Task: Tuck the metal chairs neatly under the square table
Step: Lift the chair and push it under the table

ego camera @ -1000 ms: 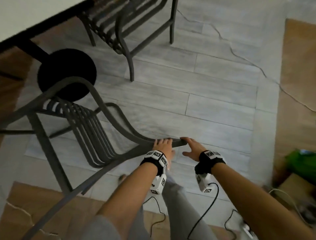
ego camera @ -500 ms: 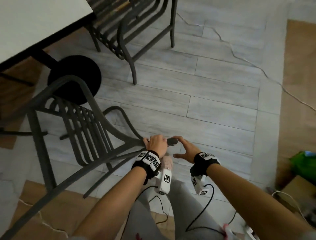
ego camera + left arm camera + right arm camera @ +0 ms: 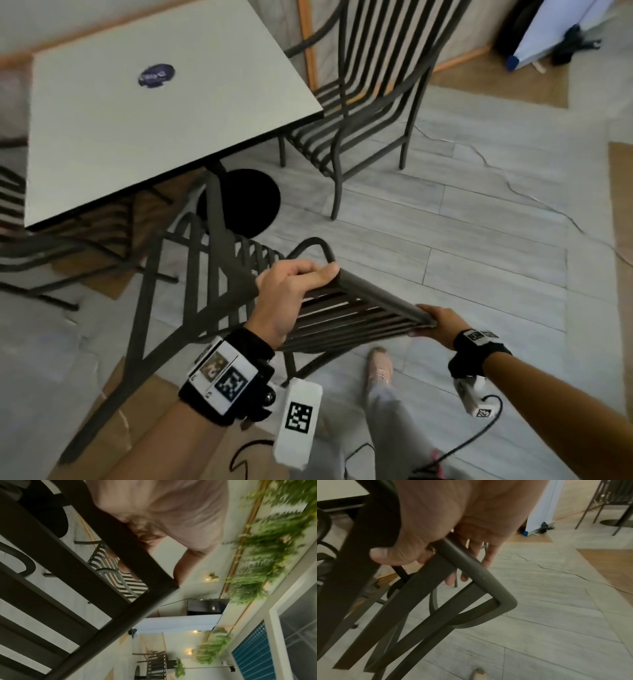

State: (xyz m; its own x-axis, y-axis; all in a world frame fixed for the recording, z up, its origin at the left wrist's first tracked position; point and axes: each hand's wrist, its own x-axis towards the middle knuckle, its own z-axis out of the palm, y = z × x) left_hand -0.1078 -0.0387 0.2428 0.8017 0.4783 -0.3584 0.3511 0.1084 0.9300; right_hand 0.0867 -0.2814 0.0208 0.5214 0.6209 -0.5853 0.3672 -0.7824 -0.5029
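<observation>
A square table [image 3: 137, 120] with a pale top stands on a round black base [image 3: 246, 202] at the upper left. A dark metal slatted chair [image 3: 376, 294] is right in front of me, its seat pointing at the table. My left hand [image 3: 298, 284] grips the left end of its top rail, and my right hand [image 3: 442, 323] grips the right corner. The left wrist view shows my left hand [image 3: 171, 513] over the rail [image 3: 109, 536]. In the right wrist view the fingers of my right hand [image 3: 445, 513] curl round the rail [image 3: 476, 570]. A second chair [image 3: 370, 102] stands at the table's right side, seat partly under it.
A third chair [image 3: 34, 246] shows at the left edge, partly under the table. A thin cable [image 3: 513, 185] runs across the grey floor boards on the right. A white panel [image 3: 561, 31] leans at the far right. My foot [image 3: 378, 368] is just behind the held chair.
The chair's backrest has come up from low near the floor. My hands, close together at one corner before, now hold the two ends of the top rail. The table top has come into view.
</observation>
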